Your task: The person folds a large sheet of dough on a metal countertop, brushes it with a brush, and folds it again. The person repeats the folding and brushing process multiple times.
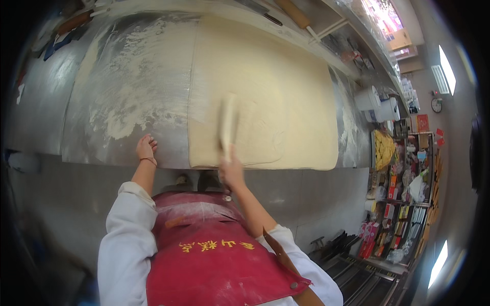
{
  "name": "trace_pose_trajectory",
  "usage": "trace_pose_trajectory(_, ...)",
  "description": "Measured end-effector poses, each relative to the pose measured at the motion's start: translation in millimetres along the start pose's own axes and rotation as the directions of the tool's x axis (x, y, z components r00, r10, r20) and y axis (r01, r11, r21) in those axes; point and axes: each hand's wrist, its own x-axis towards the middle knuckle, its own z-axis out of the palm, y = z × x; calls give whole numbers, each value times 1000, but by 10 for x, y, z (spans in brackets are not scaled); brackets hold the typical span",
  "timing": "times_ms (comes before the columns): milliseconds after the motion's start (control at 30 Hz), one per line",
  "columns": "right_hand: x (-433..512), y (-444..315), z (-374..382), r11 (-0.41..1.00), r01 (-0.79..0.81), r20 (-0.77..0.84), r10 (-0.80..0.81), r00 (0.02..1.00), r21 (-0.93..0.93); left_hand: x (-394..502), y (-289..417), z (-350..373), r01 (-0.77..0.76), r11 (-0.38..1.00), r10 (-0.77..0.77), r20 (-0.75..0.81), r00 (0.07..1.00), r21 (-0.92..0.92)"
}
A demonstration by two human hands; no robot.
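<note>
A large rectangular sheet of pale dough (291, 91) lies on the right part of a metal worktable (168, 151), its near side along the table's front edge. My right hand (231, 172) is closed around the handle of a long, light-coloured tool (228, 118), blurred by motion, whose kind I cannot tell; it is over the dough's left part. My left hand (146, 146) has loosely curled fingers and holds nothing visible. It is at the table's front edge, left of the dough. White flour (130, 76) is spread over the metal beyond it.
A knife (260, 9) and a wooden rolling pin (294, 13) lie along the far edge. Another rolling pin (74, 22) is at the far left. White buckets (369, 99) stand at the right end. A packed shelf rack (411, 202) and dark metal racks (344, 275) stand at the right.
</note>
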Motion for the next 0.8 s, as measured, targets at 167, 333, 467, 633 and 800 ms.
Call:
trace_pose_trajectory(167, -157, -388, 586, 973, -14, 578, -124, 807, 229, 195, 334, 157, 317, 866, -269, 174, 947, -386)
trace_pose_trajectory(333, 124, -488, 541, 990, 131, 483, -92, 871, -48, -269, 1520, 268, 382, 863, 7, 764, 646, -331)
trace_pose_trajectory(467, 295, -449, 9, 930, 254, 236, -193, 952, -266, -658, 2096, 159, 65, 923, 199, 614, 764, -380)
trace_pose_trajectory(633, 117, -133, 117, 916, 198, 62, -189, 980, -348, -579, 1463, -104, -129, 979, 153, 158, 975, -157)
trace_pose_trajectory(800, 562, -16, 571, 949, 313, 235, -295, 926, -40, -179, 437, 44, -134, 977, 140, -25, 990, 163)
